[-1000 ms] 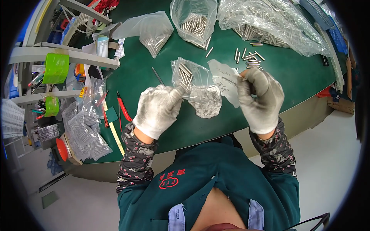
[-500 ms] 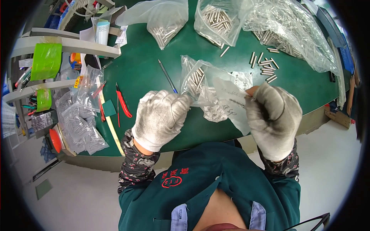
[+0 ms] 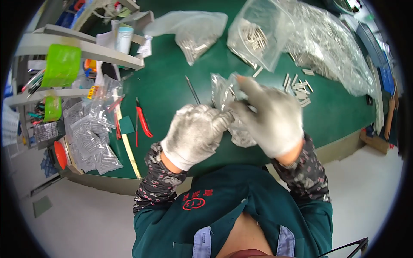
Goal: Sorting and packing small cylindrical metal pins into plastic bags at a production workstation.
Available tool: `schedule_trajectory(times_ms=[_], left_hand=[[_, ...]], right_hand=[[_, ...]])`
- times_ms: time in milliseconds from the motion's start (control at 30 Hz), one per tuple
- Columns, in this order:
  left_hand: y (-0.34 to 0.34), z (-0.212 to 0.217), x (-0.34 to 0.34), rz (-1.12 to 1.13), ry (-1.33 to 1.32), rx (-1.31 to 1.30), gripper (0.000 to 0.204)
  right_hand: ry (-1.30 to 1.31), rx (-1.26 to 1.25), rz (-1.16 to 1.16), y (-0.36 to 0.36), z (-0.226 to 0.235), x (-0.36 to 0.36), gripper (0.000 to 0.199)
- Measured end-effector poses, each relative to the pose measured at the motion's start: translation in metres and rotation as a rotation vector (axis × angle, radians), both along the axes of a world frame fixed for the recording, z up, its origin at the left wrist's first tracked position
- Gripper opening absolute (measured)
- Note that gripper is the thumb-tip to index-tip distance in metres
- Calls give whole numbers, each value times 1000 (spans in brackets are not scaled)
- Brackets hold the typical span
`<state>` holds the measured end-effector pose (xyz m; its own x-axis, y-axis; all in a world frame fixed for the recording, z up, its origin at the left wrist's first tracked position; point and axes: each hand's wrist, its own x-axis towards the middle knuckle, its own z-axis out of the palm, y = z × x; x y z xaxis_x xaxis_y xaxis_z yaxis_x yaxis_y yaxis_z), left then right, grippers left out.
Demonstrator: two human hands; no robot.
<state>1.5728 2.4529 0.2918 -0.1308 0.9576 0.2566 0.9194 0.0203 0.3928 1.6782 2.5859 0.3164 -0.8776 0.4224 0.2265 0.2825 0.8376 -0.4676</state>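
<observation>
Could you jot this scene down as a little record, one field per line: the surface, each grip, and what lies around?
Surface: green table top
Left grip: white-gloved, closed on a small clear bag
Right grip: white-gloved, blurred, at the bag's right; whether it holds anything is unclear
Far side: three larger clear bags of metal pins
Right: loose pins on the table
Left: red-handled tool
Beyond left grip: dark pen-like stick

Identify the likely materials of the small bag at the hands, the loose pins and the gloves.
Small bag: apparently glossy plastic film, by its clear creases and glints.
Loose pins: probably metal, silvery grey; blur hides the finish.
Gloves: matte fabric, perhaps cotton, judging by soft wrinkles.
</observation>
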Motion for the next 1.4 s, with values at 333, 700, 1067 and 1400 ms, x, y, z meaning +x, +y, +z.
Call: schedule_trajectory(times_ms=[333,700,1067,1400], left_hand=[[-18,28,-46,427,-165,676,13],[-13,39,-207,705,45,820,14],[-30,-69,-181,959,-31,462,31],[8,-100,16,148,-123,-28,53]], right_hand=[[246,-68,-276,25,-10,75,9],[123,-52,-470,51,-44,90,3],[-624,-376,-649,53,-135,107,27],[40,-1366,-509,57,-116,91,12]])
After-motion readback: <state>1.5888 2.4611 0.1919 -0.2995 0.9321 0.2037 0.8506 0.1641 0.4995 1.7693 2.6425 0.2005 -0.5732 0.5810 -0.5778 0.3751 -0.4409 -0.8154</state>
